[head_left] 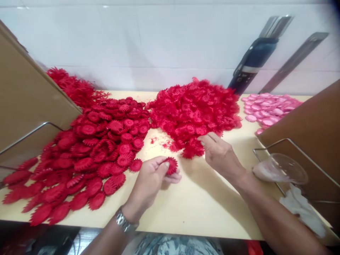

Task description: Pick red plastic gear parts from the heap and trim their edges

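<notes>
My left hand (152, 177) is closed round a red plastic flower disc (171, 165), holding it just above the pale table (202, 209). My right hand (219, 152) reaches into the near edge of the middle heap of red spiky flower pieces (195, 113), fingers curled on the pieces there. To the left lies a wide spread of red assembled discs (87, 156). A watch sits on my left wrist.
Pink discs (268, 108) lie at the back right. Cardboard boxes stand at the left (23, 95) and right (316, 124), each with a metal wire frame. A clear plastic cup (281, 170) and white cloth (302, 209) lie at the right. Dark tools lean on the white wall.
</notes>
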Tool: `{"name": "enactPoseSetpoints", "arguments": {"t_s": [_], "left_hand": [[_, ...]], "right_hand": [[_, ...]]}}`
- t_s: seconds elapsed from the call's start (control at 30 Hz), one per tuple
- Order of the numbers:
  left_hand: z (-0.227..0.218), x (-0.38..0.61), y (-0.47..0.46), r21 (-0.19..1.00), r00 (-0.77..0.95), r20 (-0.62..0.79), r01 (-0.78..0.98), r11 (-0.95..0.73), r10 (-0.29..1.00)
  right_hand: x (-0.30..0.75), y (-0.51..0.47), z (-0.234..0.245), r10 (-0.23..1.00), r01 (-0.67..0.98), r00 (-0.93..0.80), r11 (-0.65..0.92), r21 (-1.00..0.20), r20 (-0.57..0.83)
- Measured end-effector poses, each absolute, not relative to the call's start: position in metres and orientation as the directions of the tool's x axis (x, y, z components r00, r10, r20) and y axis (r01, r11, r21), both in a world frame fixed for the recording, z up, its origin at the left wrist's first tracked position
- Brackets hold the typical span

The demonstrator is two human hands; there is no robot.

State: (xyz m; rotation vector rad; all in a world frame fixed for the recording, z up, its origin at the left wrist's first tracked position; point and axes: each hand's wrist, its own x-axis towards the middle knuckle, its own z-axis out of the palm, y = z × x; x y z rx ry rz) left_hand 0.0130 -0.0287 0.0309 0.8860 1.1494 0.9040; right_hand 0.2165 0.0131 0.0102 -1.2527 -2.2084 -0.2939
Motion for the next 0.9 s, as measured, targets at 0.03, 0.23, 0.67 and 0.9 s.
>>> {"name": "enactPoseSetpoints", "arguments": {"t_s": [0.03,0.23,0.67,0.9], "left_hand": [[0.032,0.013,-0.022,0.910,0.163,-0.357,-0.162,0.382,0.920],[0.031,0.028,0.006,0.880,0.235,-0.337,-0.266,0.393,0.912],[0.014,0.027,0.000,0.814,0.362,-0.240,-0.430,0.390,0.901],[0.011,0.032,-0.002,0.827,0.322,-0.243,-0.424,0.369,0.915]], "right_hand": [[0.222,0.016,0.011,0.743,0.848,-0.377,0.517,-0.117,0.553],[0.218,0.016,0.025,0.824,0.785,-0.238,0.475,-0.398,0.515],[0.171,0.021,0.021,0.870,0.448,-0.410,0.453,-0.770,0.273],[0.173,0.016,0.013,0.805,0.487,-0.410,0.591,-0.643,0.429]]}}
